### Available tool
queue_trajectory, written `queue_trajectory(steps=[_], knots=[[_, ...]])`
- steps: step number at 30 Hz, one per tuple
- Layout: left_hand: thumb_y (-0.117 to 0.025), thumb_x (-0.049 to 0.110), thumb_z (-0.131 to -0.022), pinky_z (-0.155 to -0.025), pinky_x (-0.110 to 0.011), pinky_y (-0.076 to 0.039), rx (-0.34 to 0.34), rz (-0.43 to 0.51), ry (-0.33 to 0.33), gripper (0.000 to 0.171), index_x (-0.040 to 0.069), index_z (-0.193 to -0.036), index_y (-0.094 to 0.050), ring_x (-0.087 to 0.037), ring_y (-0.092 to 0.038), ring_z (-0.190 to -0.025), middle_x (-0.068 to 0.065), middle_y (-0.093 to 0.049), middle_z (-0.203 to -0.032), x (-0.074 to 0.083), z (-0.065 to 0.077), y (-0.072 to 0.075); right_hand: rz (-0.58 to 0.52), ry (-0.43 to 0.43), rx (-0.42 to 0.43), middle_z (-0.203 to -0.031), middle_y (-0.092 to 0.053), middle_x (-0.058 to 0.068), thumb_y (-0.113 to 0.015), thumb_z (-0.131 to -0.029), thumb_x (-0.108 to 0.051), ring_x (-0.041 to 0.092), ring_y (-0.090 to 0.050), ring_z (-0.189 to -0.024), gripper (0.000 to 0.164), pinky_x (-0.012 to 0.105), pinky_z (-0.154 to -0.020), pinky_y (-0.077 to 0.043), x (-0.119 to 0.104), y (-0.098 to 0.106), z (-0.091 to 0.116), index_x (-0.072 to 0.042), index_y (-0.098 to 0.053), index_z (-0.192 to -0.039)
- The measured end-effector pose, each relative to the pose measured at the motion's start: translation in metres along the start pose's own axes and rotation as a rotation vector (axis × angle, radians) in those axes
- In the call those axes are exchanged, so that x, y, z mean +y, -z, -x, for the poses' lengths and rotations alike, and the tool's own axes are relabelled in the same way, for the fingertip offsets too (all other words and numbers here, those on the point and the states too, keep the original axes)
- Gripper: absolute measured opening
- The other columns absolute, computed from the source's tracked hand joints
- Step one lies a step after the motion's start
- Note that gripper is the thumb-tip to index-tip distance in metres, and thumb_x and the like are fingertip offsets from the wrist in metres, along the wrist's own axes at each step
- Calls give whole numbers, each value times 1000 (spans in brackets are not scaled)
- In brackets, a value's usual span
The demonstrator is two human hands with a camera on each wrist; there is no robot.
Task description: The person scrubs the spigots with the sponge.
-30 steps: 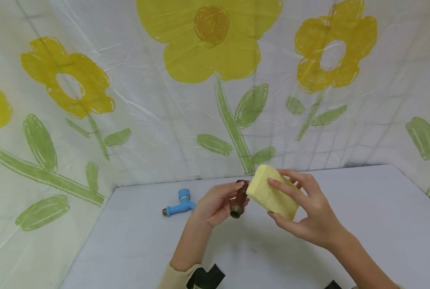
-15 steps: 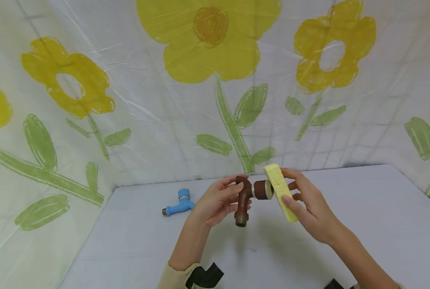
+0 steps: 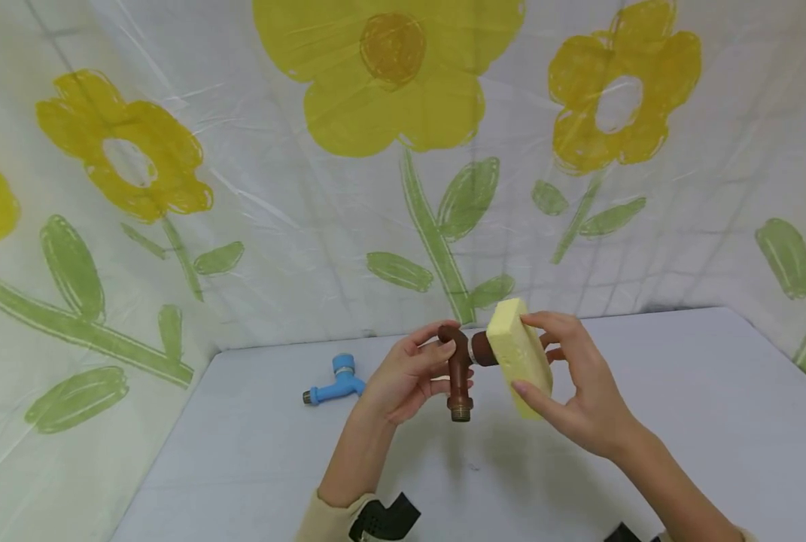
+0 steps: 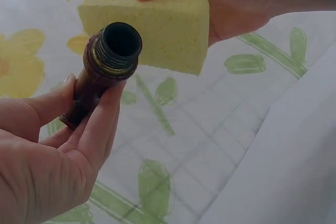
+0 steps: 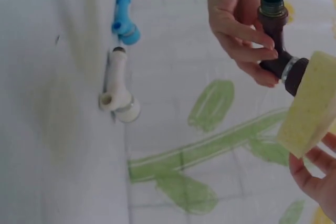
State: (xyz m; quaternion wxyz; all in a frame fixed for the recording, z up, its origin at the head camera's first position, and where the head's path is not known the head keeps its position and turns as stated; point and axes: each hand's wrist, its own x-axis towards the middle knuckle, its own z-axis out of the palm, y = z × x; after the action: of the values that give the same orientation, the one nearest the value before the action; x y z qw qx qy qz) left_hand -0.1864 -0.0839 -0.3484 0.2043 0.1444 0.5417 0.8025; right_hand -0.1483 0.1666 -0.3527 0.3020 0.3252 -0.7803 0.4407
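My left hand [image 3: 403, 380] grips a brown tap [image 3: 458, 380] by its body, above the table. The threaded end points down in the head view, and the knob points right. Against that knob lies a yellow sponge [image 3: 519, 357], covering the knob's outer end. Thumb and fingers of my right hand [image 3: 582, 395] pinch the sponge by its edges. From the left wrist view, the tap's open threaded mouth [image 4: 122, 43] faces the camera, with the sponge [image 4: 170, 32] behind it. In the right wrist view, the sponge [image 5: 315, 103] overlaps the end of the knob.
A blue tap [image 3: 337, 385] lies on the white table [image 3: 253, 452], left of my left hand. The right wrist view also shows a white tap [image 5: 119, 80] beside the blue one. Behind the table hangs a flower-printed sheet [image 3: 294, 286].
The brown tap has swung from tilted toward the camera to hanging upright, knob to the right. The sponge has turned over the knob's end, from broad side to edge-on and partly back.
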Motion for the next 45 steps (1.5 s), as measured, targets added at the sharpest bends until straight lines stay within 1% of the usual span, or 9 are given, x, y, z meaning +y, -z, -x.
queue_trajectory(steps=[6,11,18,23,26,28,31,36,45], knots=[[-48,3,-110,-78,-34,-65,-34,-30,1,44,-1,-153,-43,-19,-75,-88,-1,-69,-109,0,0,-2,36,-13,35,-138,-59,12,-74,-80,4,10,-52,-99,73,18,-77,-50,1,-1,-1,-3,-53,-149],[-49,3,-109,-76,-32,-65,-14,-12,-6,39,5,-147,-48,-18,-75,-87,-2,-67,-110,2,1,-2,42,-77,16,-139,-58,14,-70,-87,5,7,-52,-97,69,14,-73,-51,8,-4,0,-4,-50,-152],[-45,1,-110,-83,-34,-64,-1,81,-41,29,19,-129,-56,-20,-76,-92,-1,-63,-109,1,0,1,114,-147,-10,-130,-60,14,-71,-91,-1,7,-47,-94,62,20,-67,-51,20,-2,-1,-3,-52,-150],[-44,-1,-109,-96,-46,-61,-3,192,-70,30,24,-119,-58,-21,-71,-96,-2,-58,-113,-4,-5,-2,158,-165,-27,-128,-61,14,-72,-92,-3,7,-48,-93,61,22,-68,-50,25,3,-2,-3,-53,-149],[-44,2,-110,-107,-54,-55,11,237,-62,28,21,-124,-58,-22,-67,-101,-4,-56,-121,-9,-7,-5,171,-187,-34,-130,-61,14,-73,-93,-5,7,-47,-93,61,21,-69,-49,27,7,-1,-5,-52,-150],[-44,5,-112,-108,-52,-54,29,244,-50,26,18,-129,-58,-23,-68,-105,-6,-57,-127,-12,-9,-7,180,-197,-35,-131,-60,14,-74,-93,-6,7,-47,-93,61,20,-69,-48,29,10,0,-6,-52,-151],[-43,8,-113,-104,-44,-58,64,252,-39,28,14,-136,-58,-24,-70,-106,-10,-56,-133,-15,-10,-11,187,-202,-30,-131,-60,14,-75,-92,-5,6,-46,-93,62,18,-68,-47,32,14,3,-6,-53,-150],[-39,9,-115,-96,-35,-61,100,251,-63,30,14,-138,-57,-20,-72,-93,-14,-53,-133,-16,-13,-11,193,-218,-29,-131,-60,15,-77,-91,-3,4,-45,-92,62,15,-68,-45,38,19,9,-5,-54,-149],[-41,0,-111,-105,-52,-57,13,267,-121,36,22,-137,-55,-28,-72,-108,-1,-60,-136,-14,-18,-7,219,-266,-36,-129,-60,16,-77,-92,-6,6,-44,-90,60,18,-65,-43,46,27,12,-4,-55,-148]])
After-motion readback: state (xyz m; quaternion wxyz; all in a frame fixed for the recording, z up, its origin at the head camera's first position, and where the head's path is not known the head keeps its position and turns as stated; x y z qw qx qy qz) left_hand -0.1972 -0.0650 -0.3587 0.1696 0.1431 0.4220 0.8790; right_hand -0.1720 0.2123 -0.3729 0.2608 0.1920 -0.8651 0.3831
